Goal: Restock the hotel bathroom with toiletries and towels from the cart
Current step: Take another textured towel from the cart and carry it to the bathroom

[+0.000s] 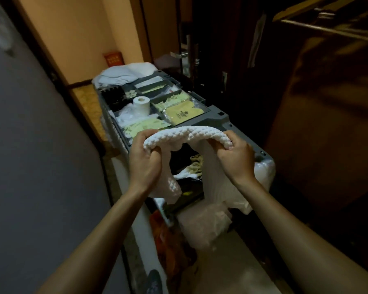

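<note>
A white waffle-textured towel [185, 133] stretches between my two hands above the near end of the grey housekeeping cart [219, 118]. My left hand [145, 158] grips its left end and my right hand [235, 157] grips its right end; the cloth hangs down below both. The cart's top tray holds a toilet paper roll [141, 105], yellow-green sachets [172, 101], a yellow packet [184, 114] and pale green packets [143, 125]. Folded white linen [123, 74] lies at the cart's far end.
The cart fills a narrow corridor, with a grey wall [30, 145] on the left and a dark wooden door with a metal handle [179, 54] on the right. White plastic bags [206, 225] and an orange bag [164, 234] hang at the near end.
</note>
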`<state>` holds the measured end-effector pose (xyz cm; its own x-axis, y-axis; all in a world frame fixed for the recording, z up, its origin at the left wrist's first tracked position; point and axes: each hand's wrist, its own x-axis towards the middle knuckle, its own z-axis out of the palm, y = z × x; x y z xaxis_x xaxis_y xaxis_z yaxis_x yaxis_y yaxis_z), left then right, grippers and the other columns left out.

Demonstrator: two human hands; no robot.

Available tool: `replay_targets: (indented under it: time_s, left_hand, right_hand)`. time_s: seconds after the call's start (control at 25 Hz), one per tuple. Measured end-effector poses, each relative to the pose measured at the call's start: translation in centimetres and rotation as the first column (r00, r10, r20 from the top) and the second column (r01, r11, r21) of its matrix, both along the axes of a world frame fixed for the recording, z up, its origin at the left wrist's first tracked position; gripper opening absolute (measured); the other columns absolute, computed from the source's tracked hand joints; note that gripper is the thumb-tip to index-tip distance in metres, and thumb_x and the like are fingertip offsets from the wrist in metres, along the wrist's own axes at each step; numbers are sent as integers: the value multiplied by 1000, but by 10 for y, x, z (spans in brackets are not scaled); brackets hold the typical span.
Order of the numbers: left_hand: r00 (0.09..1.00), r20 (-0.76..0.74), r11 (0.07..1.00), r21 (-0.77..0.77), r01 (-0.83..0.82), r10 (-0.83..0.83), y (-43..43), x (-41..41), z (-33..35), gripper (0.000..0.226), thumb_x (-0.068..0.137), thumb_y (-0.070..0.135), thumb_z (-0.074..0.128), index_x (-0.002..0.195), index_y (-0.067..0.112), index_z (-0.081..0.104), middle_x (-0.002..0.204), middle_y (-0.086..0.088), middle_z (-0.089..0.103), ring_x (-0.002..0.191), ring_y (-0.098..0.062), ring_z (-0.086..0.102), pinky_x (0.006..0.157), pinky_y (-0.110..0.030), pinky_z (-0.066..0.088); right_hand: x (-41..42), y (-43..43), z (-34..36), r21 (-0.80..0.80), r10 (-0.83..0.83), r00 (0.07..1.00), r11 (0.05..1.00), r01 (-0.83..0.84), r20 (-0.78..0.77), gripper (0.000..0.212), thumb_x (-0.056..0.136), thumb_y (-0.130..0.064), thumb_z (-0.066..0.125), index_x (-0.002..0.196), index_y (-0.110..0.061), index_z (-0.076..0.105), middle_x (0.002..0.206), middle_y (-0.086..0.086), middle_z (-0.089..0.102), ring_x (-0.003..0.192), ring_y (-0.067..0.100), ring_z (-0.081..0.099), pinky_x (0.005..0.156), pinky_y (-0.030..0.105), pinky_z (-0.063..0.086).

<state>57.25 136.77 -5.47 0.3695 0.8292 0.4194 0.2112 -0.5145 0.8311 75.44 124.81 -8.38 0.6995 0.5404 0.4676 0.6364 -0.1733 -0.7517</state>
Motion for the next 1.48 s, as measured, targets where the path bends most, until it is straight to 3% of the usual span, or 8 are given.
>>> replay_targets:
  time_s: [0.12, 0.32, 0.56, 0.72, 0.92, 1.04, 1.24, 1.48]
  left_hand:
    - [999, 9, 999, 3, -47, 47, -26, -36, -1, 33, 84, 2, 47, 106, 24, 59, 107, 0, 59, 99, -11, 57, 82, -25, 50]
    - [987, 81, 986, -103, -133, 142, -68, -89, -2, 29, 89, -7, 49, 101, 16, 63, 88, 9, 65, 79, 0, 60, 68, -31, 53]
    - [986, 70, 982, -126, -139, 149, -134, -154, -7, 30, 91, -3, 51, 99, 23, 62, 90, 6, 64, 81, -3, 60, 60, -15, 50]
    - [986, 50, 960, -240, -144, 160, -193, -196, -26, 28, 93, 0, 48, 98, 26, 57, 90, 6, 61, 80, -1, 59, 59, -16, 49]
    - [988, 51, 940, -321, -119, 143, -259, -240, -31, 31, 95, 1, 48, 106, 30, 56, 96, 9, 61, 83, 4, 59, 64, -9, 49]
    - [988, 38, 928, -351, -126, 148, -291, -260, -26, 36, 95, 0, 49, 108, 34, 52, 98, 9, 60, 85, 5, 59, 66, -10, 50]
    - [980, 27, 901, -399, -168, 195, -333, -281, -30, 41, 95, 4, 53, 122, 34, 45, 108, 6, 58, 91, -8, 62, 67, -18, 50]
    - [936, 104, 834, -496, -243, 335, -383, -289, -38, 39, 99, 17, 57, 132, 34, 44, 113, 9, 60, 96, -1, 65, 74, -22, 57]
  right_hand:
    - [-20, -9, 9, -21, 74, 994, 997, -72, 80, 25, 92, -43, 65, 79, -22, 60, 63, -6, 57, 59, 11, 55, 52, 38, 46]
    - [-69, -30, 18, -39, 175, 978, 984, -171, 116, 36, 88, -58, 52, 78, -24, 60, 62, -8, 57, 56, 6, 55, 49, 35, 48]
    - [-129, -80, 10, -61, 194, 978, 980, -190, 75, 27, 85, -52, 50, 79, -27, 56, 63, -5, 56, 59, 12, 55, 52, 45, 50]
    - [-184, -135, -4, -20, 246, 969, 969, -247, -36, 19, 92, -39, 57, 84, -23, 62, 65, -4, 60, 59, 10, 58, 53, 46, 52]
    - [-229, -185, -11, -48, 292, 953, 954, -296, -78, 32, 91, -51, 56, 82, -22, 61, 66, -2, 60, 61, 14, 60, 55, 46, 53]
    - [-253, -202, -8, -35, 380, 918, 922, -385, -111, 22, 96, -39, 61, 82, -22, 61, 67, -2, 61, 62, 11, 60, 56, 43, 54]
    - [-291, -216, -3, -10, 518, 846, 852, -524, -128, 21, 96, -39, 63, 80, -25, 62, 64, -5, 60, 58, 9, 58, 50, 26, 48]
    - [-329, -241, -17, 42, 704, 650, 687, -726, -285, 16, 94, -42, 63, 98, -26, 65, 79, -11, 68, 72, 2, 67, 59, 18, 55]
